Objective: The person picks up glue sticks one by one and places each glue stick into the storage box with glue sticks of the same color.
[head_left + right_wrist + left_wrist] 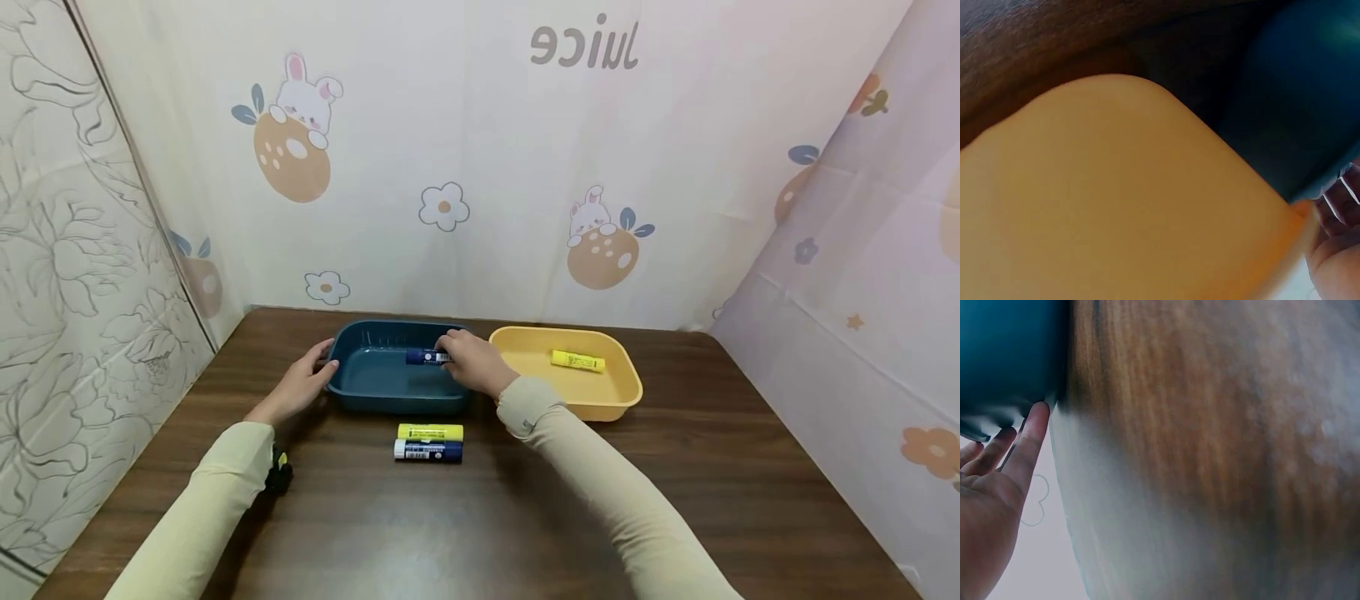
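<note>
In the head view a dark blue glue stick [425, 357] lies level inside the dark teal tray [397, 403]. My right hand [474, 363] reaches over the tray's right rim and pinches the stick's right end. Extended fingers of my left hand [302, 385] touch the tray's left end; the left wrist view shows their tips at the tray wall [1010, 356]. On the table in front lie a yellow glue stick [431, 432] and a dark blue one with a white cap [429, 451], side by side. The right wrist view catches only part of the right hand [1340, 240].
Right of the teal tray stands a yellow tray [626, 398], holding a yellow glue stick [577, 360]. My right forearm passes across its near left corner. A patterned cloth wall [510, 250] rises behind the wooden table [450, 533]. Something small and black [280, 475] is at my left wrist.
</note>
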The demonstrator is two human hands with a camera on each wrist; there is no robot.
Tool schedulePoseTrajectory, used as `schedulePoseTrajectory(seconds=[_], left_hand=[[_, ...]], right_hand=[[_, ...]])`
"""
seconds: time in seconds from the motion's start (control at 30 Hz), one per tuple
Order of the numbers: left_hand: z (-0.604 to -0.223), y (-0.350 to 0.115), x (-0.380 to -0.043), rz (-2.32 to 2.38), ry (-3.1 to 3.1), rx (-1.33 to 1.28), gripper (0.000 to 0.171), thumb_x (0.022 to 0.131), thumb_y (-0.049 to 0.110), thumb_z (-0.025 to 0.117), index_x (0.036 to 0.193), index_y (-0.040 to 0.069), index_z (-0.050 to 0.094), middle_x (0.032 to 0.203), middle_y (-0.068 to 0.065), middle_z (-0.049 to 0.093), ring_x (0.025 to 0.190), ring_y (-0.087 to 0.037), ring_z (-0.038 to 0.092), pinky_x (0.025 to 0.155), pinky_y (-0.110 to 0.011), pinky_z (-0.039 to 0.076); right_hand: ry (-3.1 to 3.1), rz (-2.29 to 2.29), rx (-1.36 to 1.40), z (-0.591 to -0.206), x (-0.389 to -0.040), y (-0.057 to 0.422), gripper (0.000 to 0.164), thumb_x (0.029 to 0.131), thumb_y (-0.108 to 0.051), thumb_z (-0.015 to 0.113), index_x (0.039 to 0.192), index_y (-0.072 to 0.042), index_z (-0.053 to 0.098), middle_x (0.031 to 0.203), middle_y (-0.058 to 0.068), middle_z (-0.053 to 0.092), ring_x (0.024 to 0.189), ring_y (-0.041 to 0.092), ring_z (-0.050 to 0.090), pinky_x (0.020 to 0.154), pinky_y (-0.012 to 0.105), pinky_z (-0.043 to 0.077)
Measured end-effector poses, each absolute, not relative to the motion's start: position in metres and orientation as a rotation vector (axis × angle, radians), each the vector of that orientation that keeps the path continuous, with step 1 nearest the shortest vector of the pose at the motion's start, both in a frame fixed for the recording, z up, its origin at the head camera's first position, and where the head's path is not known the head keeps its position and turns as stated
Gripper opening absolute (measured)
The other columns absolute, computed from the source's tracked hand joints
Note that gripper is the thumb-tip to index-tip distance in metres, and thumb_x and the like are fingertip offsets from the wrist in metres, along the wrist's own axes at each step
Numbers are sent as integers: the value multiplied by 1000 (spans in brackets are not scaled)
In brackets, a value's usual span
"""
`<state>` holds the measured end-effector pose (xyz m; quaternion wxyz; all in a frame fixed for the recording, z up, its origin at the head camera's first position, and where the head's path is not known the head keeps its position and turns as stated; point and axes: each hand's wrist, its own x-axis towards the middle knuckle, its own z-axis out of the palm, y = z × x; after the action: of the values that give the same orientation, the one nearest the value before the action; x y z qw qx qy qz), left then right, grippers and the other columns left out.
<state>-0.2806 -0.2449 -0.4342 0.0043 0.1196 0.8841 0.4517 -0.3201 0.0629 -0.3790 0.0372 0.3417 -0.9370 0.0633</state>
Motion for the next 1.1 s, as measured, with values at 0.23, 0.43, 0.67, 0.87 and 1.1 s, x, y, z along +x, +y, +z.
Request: schedulePoseTrajectory(seconds=[0.23, 0.43, 0.67, 0.87, 1.1], left_hand=[[-437, -243, -278, 1417, 2779, 346, 56, 104, 23, 39, 148, -5, 19, 138, -33, 37, 119, -43, 46, 85, -48, 50], [-436, -243, -277, 1431, 2781, 356, 55, 104, 22, 39, 148, -6, 19, 138, -34, 37, 118, -43, 46, 84, -45, 50], [-434, -241, -277, 1436, 2779, 343, 54, 104, 21, 39, 148, -5, 20, 137, -33, 38, 117, -42, 47, 84, -44, 50], [-431, -240, -275, 1452, 2782, 362, 54, 104, 20, 40, 148, -6, 20, 136, -34, 38, 117, -42, 47, 83, -45, 50], [-432, -241, -277, 1443, 2788, 349, 53, 104, 19, 39, 148, -5, 21, 137, -33, 39, 118, -42, 47, 84, -45, 50]], right_hand=[[-2940, 166, 977, -391, -325, 59, 28, 91, -18, 66, 117, -9, 63, 112, 5, 60, 103, 18, 55, 89, 31, 48], [-3007, 132, 915, -395, -328, 54, 28, 92, -17, 65, 119, -8, 63, 113, 6, 61, 104, 19, 56, 89, 32, 48], [-3001, 47, 895, -401, -331, 47, 28, 91, -16, 66, 118, -6, 63, 108, 7, 62, 99, 19, 58, 85, 32, 50], [-2975, -18, 862, -409, -333, 43, 29, 90, -16, 67, 117, -5, 64, 108, 9, 63, 99, 21, 59, 84, 34, 51], [-2942, -80, 853, -411, -333, 40, 23, 93, -13, 62, 115, -6, 65, 105, 9, 64, 97, 21, 60, 81, 35, 53]])
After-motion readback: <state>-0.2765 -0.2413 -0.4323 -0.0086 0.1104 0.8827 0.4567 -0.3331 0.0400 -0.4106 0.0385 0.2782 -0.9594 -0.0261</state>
